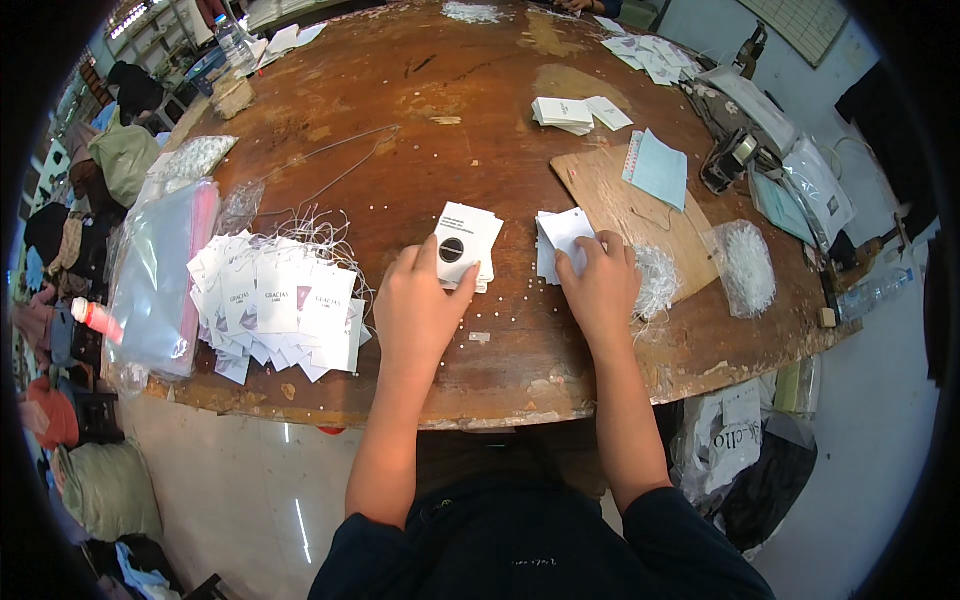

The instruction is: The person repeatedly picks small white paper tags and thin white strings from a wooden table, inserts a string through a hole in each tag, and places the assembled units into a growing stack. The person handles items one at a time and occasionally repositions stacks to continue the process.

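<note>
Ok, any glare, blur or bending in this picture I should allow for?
Head view: the table edge bows and the corners go black; head view: glare whitens parts of the plastic bags and streaks the floor; head view: the left hand and right hand show no obvious motion blur.

From my distant post I see a navy, almost black T-shirt (530, 530) with loose short sleeves (690, 530). Its front carries a small line of pale lettering (534, 562) and one fainter mark (438, 506). Both forearms (395, 440) are uncovered; the left hand (424, 295) and the right hand (600, 290) are likewise bare.
</note>
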Demonstrator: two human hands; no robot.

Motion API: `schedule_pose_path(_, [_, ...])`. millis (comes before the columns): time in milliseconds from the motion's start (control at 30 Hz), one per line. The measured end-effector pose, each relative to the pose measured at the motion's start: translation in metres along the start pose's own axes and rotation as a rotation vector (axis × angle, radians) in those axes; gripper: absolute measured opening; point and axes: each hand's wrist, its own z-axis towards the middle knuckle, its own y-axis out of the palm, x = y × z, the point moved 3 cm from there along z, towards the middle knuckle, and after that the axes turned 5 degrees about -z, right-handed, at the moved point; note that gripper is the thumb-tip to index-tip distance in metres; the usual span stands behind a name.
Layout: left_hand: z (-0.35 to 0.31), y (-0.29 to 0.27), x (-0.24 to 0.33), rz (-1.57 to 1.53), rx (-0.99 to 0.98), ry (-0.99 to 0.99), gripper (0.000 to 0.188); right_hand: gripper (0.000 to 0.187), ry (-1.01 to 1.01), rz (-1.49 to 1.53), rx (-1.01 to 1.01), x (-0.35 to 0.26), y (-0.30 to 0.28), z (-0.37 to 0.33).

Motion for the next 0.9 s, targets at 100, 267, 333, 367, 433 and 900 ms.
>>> schedule_pose_path(100, [-0.003, -0.003, -0.013, -0.184, 0.074, -0.018, 0.059, 0.035, -0.009, 0.002, 0.022, 0.000, 0.000, 0.000])
schedule_pose_path(267, [-0.019, -0.003, -0.037, -1.284, 0.030, -0.374, 0.057, 0.035, 0.021, 0.145, 0.077, -0.002, -0.003, 0.003])
schedule_pose_path(333, [-0.026, -0.001, -0.038, -1.635, 0.023, -0.498, 0.054, 0.034, -0.005, 0.218, 0.116, -0.005, -0.006, 0.003])
schedule_pose_path(367, [-0.027, 0.000, -0.036, -1.736, 0.022, -0.461, 0.047, 0.034, -0.029, 0.262, 0.134, -0.007, -0.008, 0.003])
schedule_pose_path(433, [-0.029, 0.004, -0.030, -1.698, 0.039, -0.456, 0.040, 0.033, -0.061, 0.391, 0.154, -0.011, -0.013, 0.002])
schedule_pose_path(900, [-0.059, 0.019, -0.003, -1.672, -0.156, -0.462, 0.051, 0.056, -0.513, 0.549, 0.132, -0.072, -0.029, -0.064])
